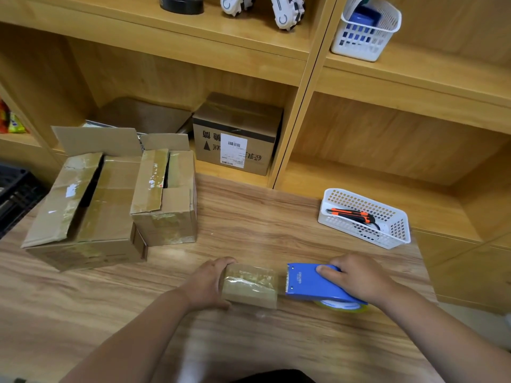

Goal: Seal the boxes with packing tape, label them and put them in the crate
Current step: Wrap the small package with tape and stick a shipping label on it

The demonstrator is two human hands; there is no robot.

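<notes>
A small cardboard box (250,286) covered in clear tape lies on the wooden table (262,222) near the front edge. My left hand (208,283) grips its left end. Just to its right, my right hand (356,279) holds a blue tape dispenser (309,284) with a clear tape roll (343,304) under it; its toothed edge sits against the box's right side. Two larger cardboard boxes stand at the left with their flaps loose: a big one (91,214) and a smaller one (168,200). A black crate (16,194) shows at the far left edge.
A white basket (365,218) with an orange utility knife (351,214) stands at the back right of the table. Wooden shelves behind hold a labelled cardboard box (237,134), another white basket (365,29) and other items.
</notes>
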